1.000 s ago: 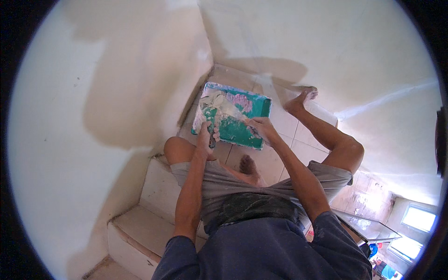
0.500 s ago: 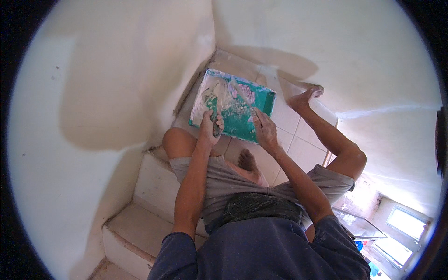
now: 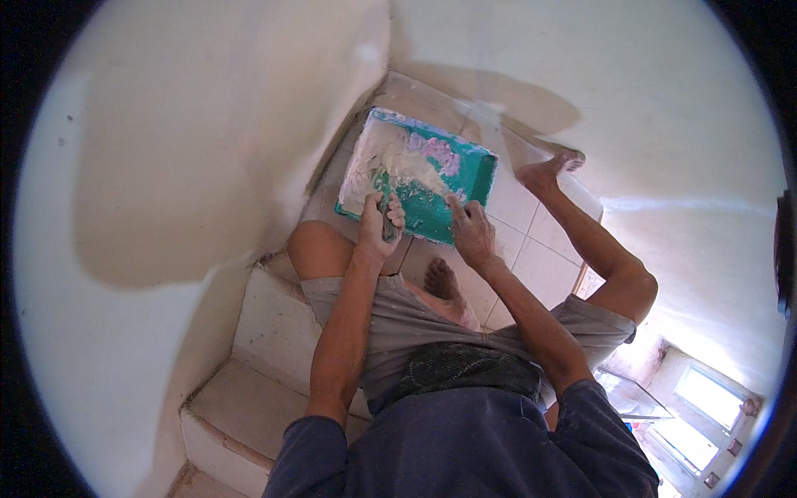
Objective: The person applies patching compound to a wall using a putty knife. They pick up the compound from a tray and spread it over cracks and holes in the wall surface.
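A green tray [image 3: 432, 222], smeared with whitish putty [image 3: 378, 153] and a pinkish patch [image 3: 440, 154], lies on the tiled landing in front of me. My left hand [image 3: 383, 224] is closed around the handle of a putty-coated scraper [image 3: 387, 184], whose working end lies over the tray's left part. My right hand [image 3: 473, 234], at the tray's near right edge, grips a putty knife [image 3: 429, 178]. Its blade points up and left across the tray, coated with putty. Where the two tools' ends meet the putty, I cannot tell whether they touch.
Pale walls [image 3: 515, 50] meet in a corner beyond the tray. Tiled steps [image 3: 249, 398] go down at the lower left. My bare feet [image 3: 442, 278] are near the tray, one by the right wall. A bright window [image 3: 706, 398] shows at the lower right.
The right hand's putty knife has turned, and its blade now shows broad and putty-covered instead of narrow. Both hands stay near the same spots over the tray. The view has shifted slightly.
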The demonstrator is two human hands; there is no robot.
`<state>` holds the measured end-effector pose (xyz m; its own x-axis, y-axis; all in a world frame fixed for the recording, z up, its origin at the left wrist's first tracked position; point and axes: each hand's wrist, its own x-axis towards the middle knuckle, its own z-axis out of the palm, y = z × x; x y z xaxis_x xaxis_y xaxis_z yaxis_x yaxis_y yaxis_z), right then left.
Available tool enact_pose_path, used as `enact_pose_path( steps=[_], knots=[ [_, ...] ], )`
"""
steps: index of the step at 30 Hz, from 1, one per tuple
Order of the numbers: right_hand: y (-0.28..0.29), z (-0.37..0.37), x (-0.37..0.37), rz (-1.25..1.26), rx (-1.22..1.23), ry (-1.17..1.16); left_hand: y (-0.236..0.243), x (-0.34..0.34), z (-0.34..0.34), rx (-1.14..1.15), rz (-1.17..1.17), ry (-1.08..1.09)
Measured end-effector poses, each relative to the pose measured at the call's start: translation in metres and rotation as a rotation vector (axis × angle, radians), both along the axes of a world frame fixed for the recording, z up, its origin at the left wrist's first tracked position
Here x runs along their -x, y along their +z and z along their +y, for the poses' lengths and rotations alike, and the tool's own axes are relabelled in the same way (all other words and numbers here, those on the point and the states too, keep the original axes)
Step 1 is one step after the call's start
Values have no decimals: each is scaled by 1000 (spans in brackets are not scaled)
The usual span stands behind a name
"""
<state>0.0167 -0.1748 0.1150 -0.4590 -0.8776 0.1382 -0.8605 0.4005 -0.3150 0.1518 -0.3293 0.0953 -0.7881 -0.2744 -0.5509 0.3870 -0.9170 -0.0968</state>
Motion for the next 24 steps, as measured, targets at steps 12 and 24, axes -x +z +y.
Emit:
enact_pose_path(
  steps=[12,24],
  knots=[
    [50,-8,-41,-169,-69,27,-5,4,10,456,-616,-36],
    [32,-53,-40,-96,-324,22,-29,-1,20,589,-645,-172]
  ],
)
